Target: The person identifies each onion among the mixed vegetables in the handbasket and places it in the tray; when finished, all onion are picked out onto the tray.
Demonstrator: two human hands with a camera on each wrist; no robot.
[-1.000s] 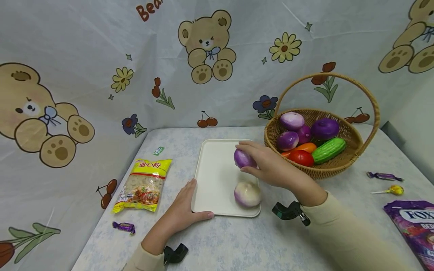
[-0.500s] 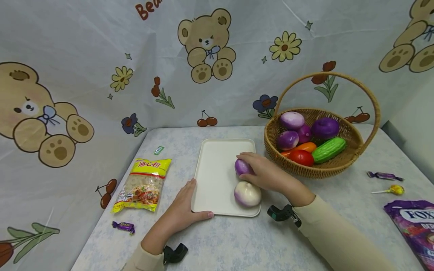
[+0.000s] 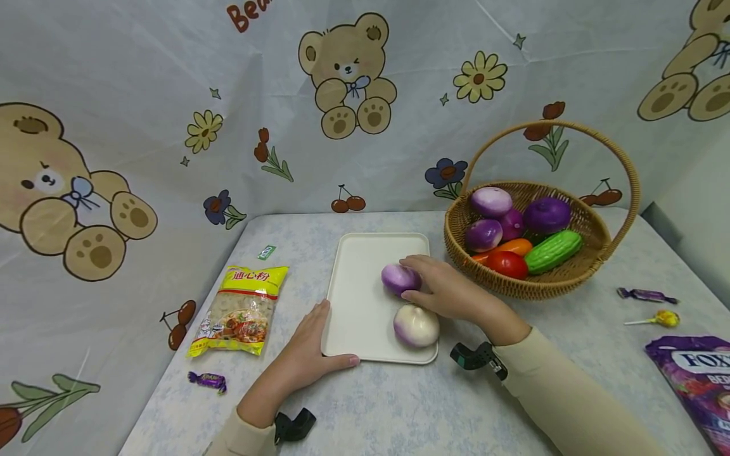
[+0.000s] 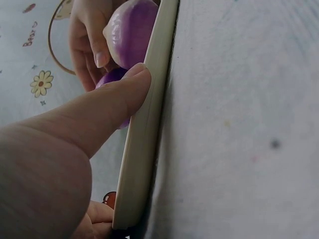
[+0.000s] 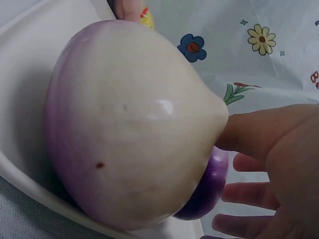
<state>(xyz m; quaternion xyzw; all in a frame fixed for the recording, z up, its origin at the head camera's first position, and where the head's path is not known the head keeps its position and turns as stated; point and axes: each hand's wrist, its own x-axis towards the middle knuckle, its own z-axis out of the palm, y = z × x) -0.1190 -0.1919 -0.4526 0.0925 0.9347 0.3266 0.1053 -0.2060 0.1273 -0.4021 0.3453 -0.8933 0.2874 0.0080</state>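
Two onions lie on a cream rectangular tray (image 3: 359, 278): a purple onion (image 3: 399, 279) and, nearer the front right corner, a white-and-purple onion (image 3: 417, 326). My right hand (image 3: 447, 288) is beside the purple onion, fingertips at its right side, fingers loosely spread. Seen from the right wrist, the white-and-purple onion (image 5: 134, 124) fills much of the view and partly hides the purple onion (image 5: 212, 186). At the tray's front left corner rests my left hand (image 3: 305, 351), fingers straight along the left edge. Its thumb (image 4: 112, 102) lies against the front rim.
A wicker basket (image 3: 530, 291) of vegetables stands behind on the right. To the left lie a yellow food packet (image 3: 239, 310), a green wrapper (image 3: 266, 253) and a purple candy (image 3: 208, 381). Another candy (image 3: 647, 296), a lollipop (image 3: 664, 318) and a purple bag (image 3: 692, 373) are at right.
My right hand has come down toward the tray with the purple onion and loosened from it. The purple onion has rolled slightly left. My left hand has stayed put.
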